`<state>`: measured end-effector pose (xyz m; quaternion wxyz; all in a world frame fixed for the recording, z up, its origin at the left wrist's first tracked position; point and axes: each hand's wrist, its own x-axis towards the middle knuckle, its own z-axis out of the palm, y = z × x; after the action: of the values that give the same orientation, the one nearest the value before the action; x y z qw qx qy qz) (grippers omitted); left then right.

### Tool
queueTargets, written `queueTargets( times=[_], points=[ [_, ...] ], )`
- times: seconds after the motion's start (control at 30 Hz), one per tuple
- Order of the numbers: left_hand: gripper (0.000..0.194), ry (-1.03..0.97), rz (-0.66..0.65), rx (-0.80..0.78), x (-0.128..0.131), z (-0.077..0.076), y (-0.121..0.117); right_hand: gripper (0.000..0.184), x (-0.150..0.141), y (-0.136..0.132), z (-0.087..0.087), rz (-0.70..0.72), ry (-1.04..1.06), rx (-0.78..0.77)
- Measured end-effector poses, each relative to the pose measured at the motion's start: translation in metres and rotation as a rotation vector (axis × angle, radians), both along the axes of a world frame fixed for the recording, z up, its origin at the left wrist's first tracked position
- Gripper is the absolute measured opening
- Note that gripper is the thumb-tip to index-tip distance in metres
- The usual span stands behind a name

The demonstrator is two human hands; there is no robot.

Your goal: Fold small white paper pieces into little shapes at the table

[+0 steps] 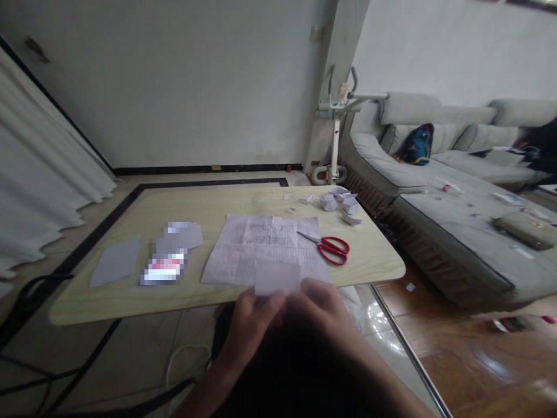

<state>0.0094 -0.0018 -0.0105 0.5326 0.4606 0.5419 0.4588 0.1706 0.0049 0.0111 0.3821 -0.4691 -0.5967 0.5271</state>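
A small white piece of paper (pixel 277 277) is held up at the table's near edge. My left hand (pixel 256 310) grips its lower left side, with the thumb pressed on the paper. At its lower right corner, the fingers of my right hand (pixel 319 302) are closed on it, slightly blurred. Behind the paper lies a large creased printed sheet (pixel 261 241). Red-handled scissors (pixel 333 249) rest on the sheet's right edge, their blades pointing left and partly apart.
Several folded white paper pieces (pixel 342 202) sit at the table's far right, with small scraps (pixel 304 200) beside them. On the left are a blurred-out lit object (pixel 165 267) and a white sheet (pixel 115 262). A grey sofa (pixel 452 226) stands right of the table (pixel 174 302).
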Motion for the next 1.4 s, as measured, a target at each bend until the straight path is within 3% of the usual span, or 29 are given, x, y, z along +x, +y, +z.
queueTargets(
  times=[0.2, 0.37, 0.47, 0.53, 0.57, 0.63, 0.77, 1.13, 1.4],
  points=[
    [0.037, -0.035, 0.006, -0.011, 0.003, -0.001, -0.001, 0.03, -0.004, 0.001, -0.005, -0.025, 0.014, 0.03],
    [0.029, -0.026, 0.019, 0.023, -0.004, 0.001, 0.002, 0.028, 0.001, 0.003, -0.002, -0.095, -0.121, 0.216],
    [0.038, -0.016, 0.076, 0.131, -0.015, 0.003, 0.006, 0.026, 0.01, 0.003, 0.004, 0.098, -0.182, 0.316],
    [0.042, 0.069, 0.01, 0.158, -0.02, 0.006, 0.007, 0.024, 0.015, 0.003, 0.007, 0.226, -0.208, 0.331],
    [0.034, 0.108, -0.039, 0.169, -0.021, 0.007, 0.007, 0.023, 0.016, 0.003, 0.008, 0.244, -0.21, 0.326],
    [0.019, 0.156, -0.098, 0.163, -0.018, 0.009, 0.004, 0.022, 0.015, 0.004, 0.007, 0.172, -0.195, 0.304],
    [0.027, 0.152, 0.101, 0.156, -0.007, 0.007, 0.0, 0.017, 0.007, 0.005, 0.003, -0.034, -0.132, 0.241],
    [0.021, 0.075, 0.067, 0.136, -0.007, 0.008, 0.0, 0.023, -0.002, 0.002, 0.001, -0.033, -0.029, 0.116],
    [0.026, 0.069, 0.04, 0.139, -0.004, 0.007, -0.003, 0.024, -0.002, 0.003, 0.002, -0.143, 0.014, 0.115]
  ],
)
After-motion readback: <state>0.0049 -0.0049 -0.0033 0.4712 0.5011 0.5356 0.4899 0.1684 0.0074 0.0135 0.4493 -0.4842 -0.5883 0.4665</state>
